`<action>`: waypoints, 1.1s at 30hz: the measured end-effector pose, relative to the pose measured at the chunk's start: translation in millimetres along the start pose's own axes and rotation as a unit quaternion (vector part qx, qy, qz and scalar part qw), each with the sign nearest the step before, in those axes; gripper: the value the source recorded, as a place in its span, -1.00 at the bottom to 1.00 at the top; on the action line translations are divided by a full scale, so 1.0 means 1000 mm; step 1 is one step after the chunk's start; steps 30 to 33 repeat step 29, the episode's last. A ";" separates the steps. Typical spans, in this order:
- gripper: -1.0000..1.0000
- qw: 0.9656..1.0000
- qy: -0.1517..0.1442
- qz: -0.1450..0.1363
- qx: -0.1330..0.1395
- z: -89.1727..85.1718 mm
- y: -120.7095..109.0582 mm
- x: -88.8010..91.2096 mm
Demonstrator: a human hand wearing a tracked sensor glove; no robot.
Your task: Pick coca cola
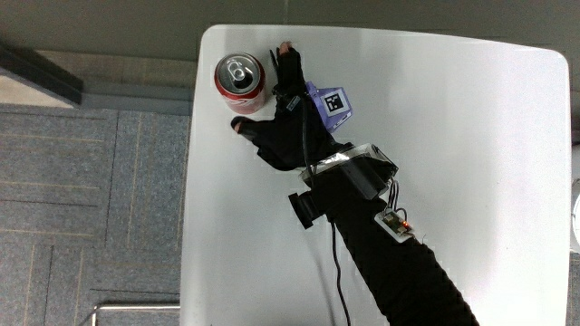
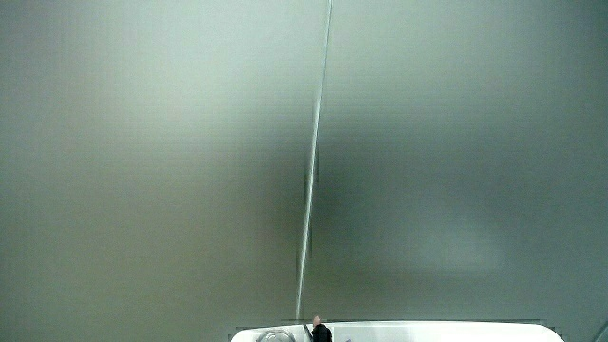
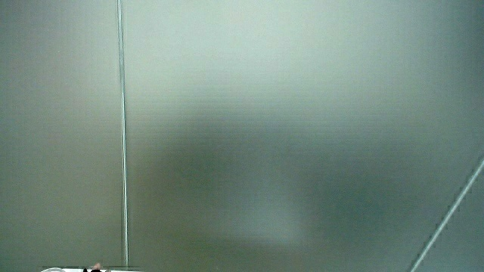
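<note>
While my grip [image 1: 276, 100] sits spread beside the Coca-Cola can [image 1: 239, 76], touching but not closed, the can stands at the surface's [image 1: 471, 181] corner.

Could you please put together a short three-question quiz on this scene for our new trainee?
1. True or false: the cola can stands upright near a corner of the table.
2. Is the hand (a) beside the can with fingers spread around it, or (b) resting flat at the table's middle?
3. What do the side views mostly show?

Key: 1 true. 2 a. 3 a pale wall.
</note>
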 end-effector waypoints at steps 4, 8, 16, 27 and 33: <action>0.36 1.000 0.011 0.000 0.019 0.001 0.000 0.000; 0.55 0.999 -0.001 -0.003 0.041 0.004 -0.002 0.001; 0.91 0.997 -0.005 -0.007 0.070 0.007 -0.006 0.001; 1.00 0.997 0.021 0.009 0.079 0.014 -0.014 0.003; 1.00 0.996 0.016 0.015 0.084 0.016 -0.015 0.004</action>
